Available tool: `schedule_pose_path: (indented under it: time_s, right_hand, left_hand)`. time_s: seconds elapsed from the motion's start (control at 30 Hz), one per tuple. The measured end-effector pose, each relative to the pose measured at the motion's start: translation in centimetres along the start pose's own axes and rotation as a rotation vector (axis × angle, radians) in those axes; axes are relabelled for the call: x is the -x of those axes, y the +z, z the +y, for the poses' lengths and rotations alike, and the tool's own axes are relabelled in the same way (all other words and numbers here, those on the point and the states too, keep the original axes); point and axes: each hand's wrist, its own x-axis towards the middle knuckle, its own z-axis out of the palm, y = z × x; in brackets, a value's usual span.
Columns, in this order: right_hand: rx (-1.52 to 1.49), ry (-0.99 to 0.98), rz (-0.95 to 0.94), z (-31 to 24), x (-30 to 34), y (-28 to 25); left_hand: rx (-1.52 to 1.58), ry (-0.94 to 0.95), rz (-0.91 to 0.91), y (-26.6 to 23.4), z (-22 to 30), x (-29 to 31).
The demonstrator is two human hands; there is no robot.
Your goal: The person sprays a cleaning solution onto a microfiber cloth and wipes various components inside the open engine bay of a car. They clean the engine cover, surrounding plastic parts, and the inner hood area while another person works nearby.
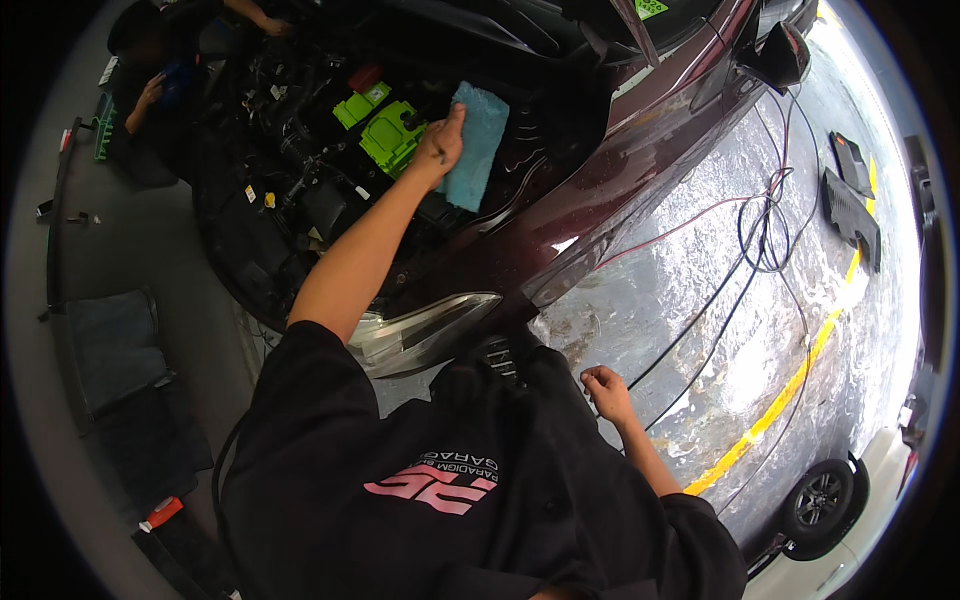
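Note:
My left hand [440,150] reaches into the open engine bay of a dark maroon car. It is closed on a light blue microfibre cloth [481,135], which hangs past its right side. Just left of that hand lies a bright green engine part [392,138], with a smaller green piece [362,104] beyond it. My right hand [608,393] hangs low beside my body, away from the car. Its fingers are loosely curled and nothing shows in them. Behind it, dark hoses run across the floor.
A person's hand [151,92] shows at the far left, beyond the bay. Nearest me is the headlight [425,332]; the maroon fender [600,205] curves away to the right. Tangled hoses [768,225], black panels [851,205] and a yellow line [757,430] are on the wet floor.

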Motion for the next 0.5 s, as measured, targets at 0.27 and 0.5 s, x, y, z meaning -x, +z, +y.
schedule_pose_path:
  time_s: [0.27, 0.5]
  right_hand:
    - [0.036, -0.091, -0.056, -4.9, -3.0, -1.2]
    - [0.005, -0.019, -0.053, -0.4, -2.4, -1.2]
  left_hand:
    - [-0.779, 0.459, -0.537, 8.5, 6.9, 0.1]
    - [-0.241, 0.334, -0.285, 6.4, 4.1, 3.2]
